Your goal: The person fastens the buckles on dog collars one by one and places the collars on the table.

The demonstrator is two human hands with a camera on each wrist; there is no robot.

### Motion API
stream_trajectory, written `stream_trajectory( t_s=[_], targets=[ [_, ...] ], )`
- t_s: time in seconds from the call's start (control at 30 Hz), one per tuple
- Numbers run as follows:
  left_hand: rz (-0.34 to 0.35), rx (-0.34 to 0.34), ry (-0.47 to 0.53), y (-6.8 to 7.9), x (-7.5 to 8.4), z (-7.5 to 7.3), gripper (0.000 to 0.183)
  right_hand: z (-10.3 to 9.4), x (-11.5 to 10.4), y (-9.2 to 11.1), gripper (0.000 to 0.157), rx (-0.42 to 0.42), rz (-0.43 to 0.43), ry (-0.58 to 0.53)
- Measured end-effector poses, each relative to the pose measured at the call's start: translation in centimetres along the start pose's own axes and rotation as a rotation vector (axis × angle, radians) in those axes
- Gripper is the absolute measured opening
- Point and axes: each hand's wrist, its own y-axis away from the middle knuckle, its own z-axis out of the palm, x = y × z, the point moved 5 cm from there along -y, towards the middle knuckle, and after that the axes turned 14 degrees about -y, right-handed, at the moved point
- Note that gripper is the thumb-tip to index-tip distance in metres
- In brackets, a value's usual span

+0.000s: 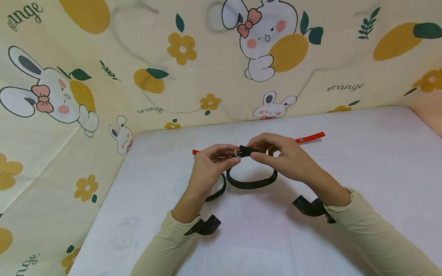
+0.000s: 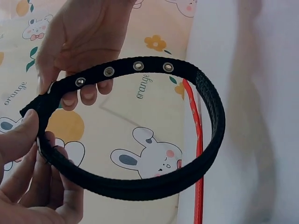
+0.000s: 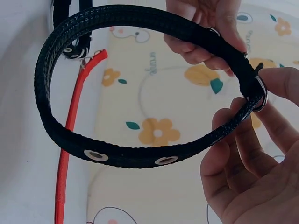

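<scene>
A black collar (image 1: 252,185) is held up between both hands, bent into a closed loop with its buckle (image 1: 238,153) at the far side. My left hand (image 1: 208,168) pinches it at the buckle, thumb pressed on the black strap. Just to the right, my right hand (image 1: 288,157) pinches the strap by the buckle between thumb and fingers. Metal-rimmed eyelets (image 2: 138,66) line one half of the loop in the left wrist view. In the right wrist view a metal ring (image 3: 261,93) shows beside the right thumb.
Behind the hands lies a red strap (image 1: 312,137) with eyelets, partly hidden by them. A second black collar (image 1: 221,193) rests on the white tabletop (image 1: 248,237), partly behind the left hand. Patterned cloth (image 1: 193,80) with rabbits and oranges rises at the table's back and left.
</scene>
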Motion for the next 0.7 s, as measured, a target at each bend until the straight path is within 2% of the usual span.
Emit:
stream_trajectory(
  t_s=[0.27, 0.7],
  targets=[
    [-0.013, 0.012, 0.008, 0.07, -0.07, 0.13, 0.027, 0.02, 0.15, 0.04, 0.014, 0.002, 0.007, 0.016],
    [-0.031, 0.016, -0.057, 0.20, -0.16, 0.25, 0.027, -0.07, 0.21, 0.08, 0.014, 0.011, 0.008, 0.046]
  ],
)
